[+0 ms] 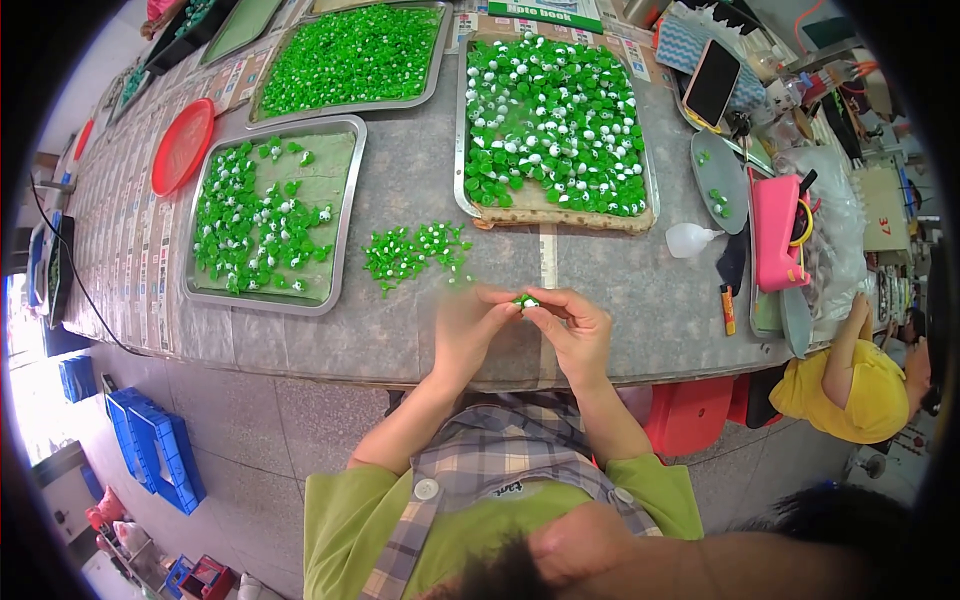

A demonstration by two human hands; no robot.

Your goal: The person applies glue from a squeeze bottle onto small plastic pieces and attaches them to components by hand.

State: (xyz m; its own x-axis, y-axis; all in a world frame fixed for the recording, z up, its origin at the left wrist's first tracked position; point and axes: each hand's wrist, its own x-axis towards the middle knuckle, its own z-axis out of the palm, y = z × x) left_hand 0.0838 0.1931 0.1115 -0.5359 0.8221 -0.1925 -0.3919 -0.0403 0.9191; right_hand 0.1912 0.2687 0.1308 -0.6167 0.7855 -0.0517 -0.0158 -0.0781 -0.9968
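Note:
Close to the table's front edge, my left hand (466, 338) and my right hand (578, 338) meet, pinching a small green-and-white piece (527, 302) between their fingertips. It resembles a tiny white head with dark marks on a green leafy base. Just beyond my left hand lies a loose heap of small green pieces with white dots (408, 252). To its left, a metal tray (318, 190) holds scattered green-and-white pieces. Farther off on the right, another tray (652, 195) is densely covered with similar ones. Small green parts fill a third tray (447, 50) at the back.
A red plate (184, 147) lies at the left. Toward the right are a white funnel-like piece (690, 240), a grey oval dish (718, 175), a phone (712, 85), a pink holder (778, 235) and an orange tube (728, 310). Someone in yellow (850, 390) sits at right.

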